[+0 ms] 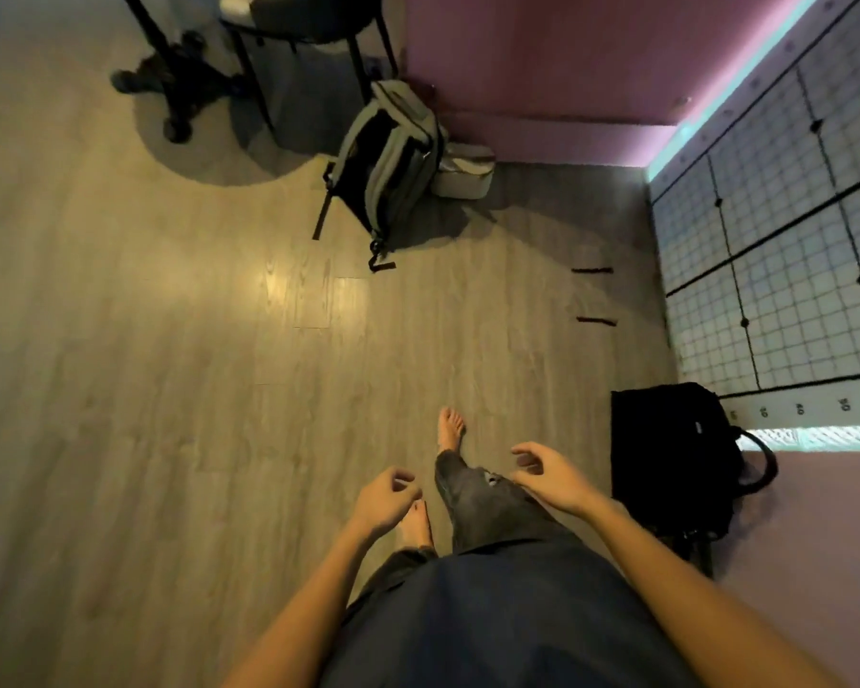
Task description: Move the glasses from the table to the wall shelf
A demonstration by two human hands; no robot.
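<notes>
I look straight down at a wood floor. My left hand (386, 499) hangs in front of me with its fingers loosely curled and nothing in it. My right hand (547, 471) is held out beside it, fingers spread and empty. Between the hands I see my bare feet and dark trousers, one foot stepped forward. No glasses, table top or wall shelf show in this view.
A grey-green backpack (388, 161) stands on the floor ahead, with a pale pouch (465, 171) beside it. A black bag (676, 454) sits at my right by the pink wall. A wire grid panel (785, 250) covers the right wall. A chair (314, 27) and a black table base (180, 81) stand at the far left.
</notes>
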